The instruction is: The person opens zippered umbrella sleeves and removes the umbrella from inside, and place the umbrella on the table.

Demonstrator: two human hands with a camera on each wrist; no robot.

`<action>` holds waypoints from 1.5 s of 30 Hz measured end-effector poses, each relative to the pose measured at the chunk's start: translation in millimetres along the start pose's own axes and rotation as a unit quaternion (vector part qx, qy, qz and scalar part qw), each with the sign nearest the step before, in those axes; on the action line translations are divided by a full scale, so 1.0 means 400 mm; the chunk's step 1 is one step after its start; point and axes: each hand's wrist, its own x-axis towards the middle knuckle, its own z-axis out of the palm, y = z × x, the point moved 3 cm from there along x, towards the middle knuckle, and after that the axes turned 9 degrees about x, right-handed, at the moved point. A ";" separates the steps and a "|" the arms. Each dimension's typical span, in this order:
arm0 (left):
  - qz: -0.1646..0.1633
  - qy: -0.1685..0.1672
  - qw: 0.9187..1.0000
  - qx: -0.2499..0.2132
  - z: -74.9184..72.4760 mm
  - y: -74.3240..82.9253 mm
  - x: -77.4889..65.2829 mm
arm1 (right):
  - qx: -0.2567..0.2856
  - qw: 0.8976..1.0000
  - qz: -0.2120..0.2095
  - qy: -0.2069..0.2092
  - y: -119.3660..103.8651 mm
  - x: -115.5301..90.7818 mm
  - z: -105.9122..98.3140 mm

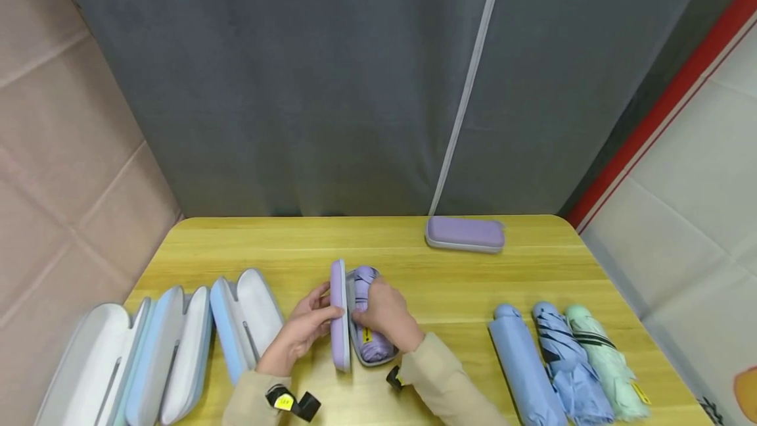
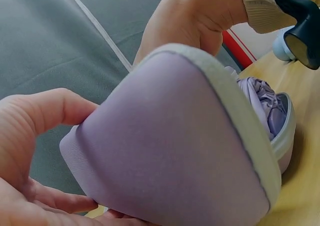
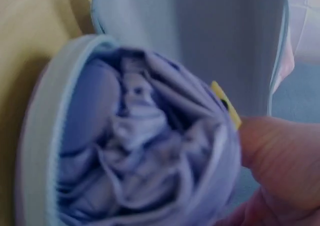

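An opened purple zip case [image 1: 340,317] stands at the middle of the table, its lid raised on the left side. My left hand [image 1: 303,329] holds that lid, thumb on one edge and fingers at the other, as the left wrist view shows. A folded purple umbrella [image 1: 374,345] with a small yellow tag lies lengthwise in the case's other half. My right hand [image 1: 390,314] grips the umbrella from above and the right, hiding its middle. In the right wrist view the umbrella's gathered fabric end [image 3: 160,156] sits inside the zipped rim [image 3: 42,151].
A closed purple case [image 1: 465,234] lies at the table's back edge. Several opened cases in pale blue and grey [image 1: 257,307] stand along the left. On the right lie two blue umbrellas [image 1: 526,367] and a mint green umbrella [image 1: 609,363]. A grey curtain [image 1: 307,84] hangs behind the table.
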 end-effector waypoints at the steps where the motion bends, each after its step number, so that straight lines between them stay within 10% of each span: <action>1: -0.001 0.003 1.000 0.000 0.000 -0.001 0.000 | 0.001 1.000 -0.003 0.001 0.001 0.000 0.000; 20: 0.001 0.038 0.999 0.023 -0.003 0.002 -0.016 | 0.250 0.968 0.014 -0.012 0.102 -0.010 -0.114; 30: -0.008 0.085 0.989 0.123 -0.074 0.023 -0.037 | 0.149 0.987 0.059 0.028 0.184 -0.083 -0.193; 45: -0.002 0.128 0.941 0.315 -0.134 0.067 -0.079 | 0.023 0.996 0.073 0.056 0.314 -0.201 -0.254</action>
